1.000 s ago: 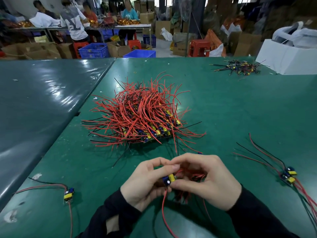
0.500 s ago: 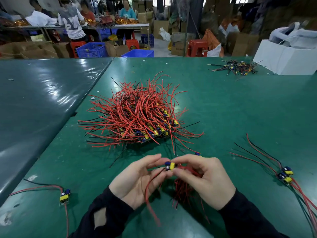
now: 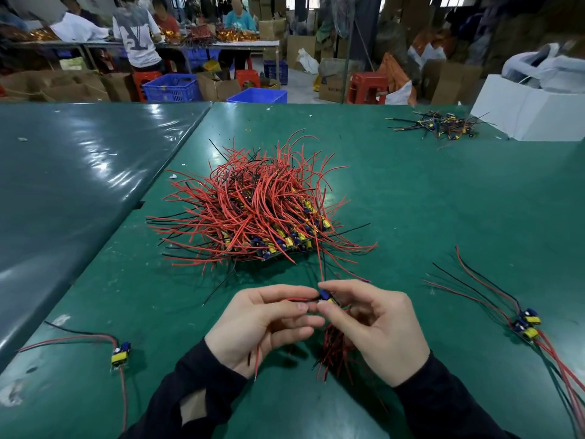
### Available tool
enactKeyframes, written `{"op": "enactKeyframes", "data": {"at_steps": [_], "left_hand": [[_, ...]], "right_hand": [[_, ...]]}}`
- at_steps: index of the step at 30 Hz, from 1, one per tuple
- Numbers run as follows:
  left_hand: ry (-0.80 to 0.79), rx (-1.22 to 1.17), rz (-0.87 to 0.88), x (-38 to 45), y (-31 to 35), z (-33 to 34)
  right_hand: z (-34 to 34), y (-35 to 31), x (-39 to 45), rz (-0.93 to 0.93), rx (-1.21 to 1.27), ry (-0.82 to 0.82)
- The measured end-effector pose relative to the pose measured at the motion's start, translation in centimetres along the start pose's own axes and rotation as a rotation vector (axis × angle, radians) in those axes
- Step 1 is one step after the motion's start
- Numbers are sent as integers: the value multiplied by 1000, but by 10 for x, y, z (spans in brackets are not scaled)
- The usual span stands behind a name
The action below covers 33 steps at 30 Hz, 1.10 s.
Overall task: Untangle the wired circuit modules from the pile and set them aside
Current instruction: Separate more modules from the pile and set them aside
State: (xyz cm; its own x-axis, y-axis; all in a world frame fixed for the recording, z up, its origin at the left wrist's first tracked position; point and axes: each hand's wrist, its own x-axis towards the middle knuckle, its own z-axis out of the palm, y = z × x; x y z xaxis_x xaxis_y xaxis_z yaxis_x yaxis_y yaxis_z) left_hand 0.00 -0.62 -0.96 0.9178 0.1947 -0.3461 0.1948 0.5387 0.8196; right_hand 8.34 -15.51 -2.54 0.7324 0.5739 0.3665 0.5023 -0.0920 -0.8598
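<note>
Green vinyl desk (image 3: 411,201). Small blue-yellow circuit module (image 3: 326,296) at near centre, above desk, pinched between left hand (image 3: 262,324) and right hand (image 3: 376,331). Tangled red-black wire pile (image 3: 253,210) just beyond. Freed modules (image 3: 527,324) near right.

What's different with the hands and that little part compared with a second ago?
Both hands, left hand and right hand, have risen slightly and spread, still pinching the small module between them. Its red wire, earlier curled under the left palm, now hangs straighter. The big pile and the set-aside modules haven't moved.
</note>
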Motion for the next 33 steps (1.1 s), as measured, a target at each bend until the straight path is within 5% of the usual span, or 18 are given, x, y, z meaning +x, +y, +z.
{"op": "enactKeyframes", "data": {"at_steps": [3, 6, 11, 14, 17, 22, 25, 29, 33], "left_hand": [[2, -10, 7, -3, 7, 0], [-3, -349, 37, -3, 13, -7], [-329, -746, 68, -5, -1, -8], [-174, -285, 148, -1, -14, 10], [83, 203, 494, 3, -26, 22], [289, 482, 811, 4, -28, 18], [275, 412, 777, 2, -28, 21], [359, -72, 467, 4, -28, 24], [339, -212, 208, 3, -25, 23]], "right_hand": [[-2, 1, 1, 45, 73, 2], [-3, 2, 1, 96, 160, 3], [-1, -4, 6, 244, 574, 38], [0, -6, 6, 267, 636, 42], [2, -7, 4, 264, 649, 36], [5, -5, 1, 269, 609, -11], [5, -4, -1, 242, 574, -24], [9, -6, -9, 100, 378, -60], [9, -6, -12, 0, 179, -43]]}}
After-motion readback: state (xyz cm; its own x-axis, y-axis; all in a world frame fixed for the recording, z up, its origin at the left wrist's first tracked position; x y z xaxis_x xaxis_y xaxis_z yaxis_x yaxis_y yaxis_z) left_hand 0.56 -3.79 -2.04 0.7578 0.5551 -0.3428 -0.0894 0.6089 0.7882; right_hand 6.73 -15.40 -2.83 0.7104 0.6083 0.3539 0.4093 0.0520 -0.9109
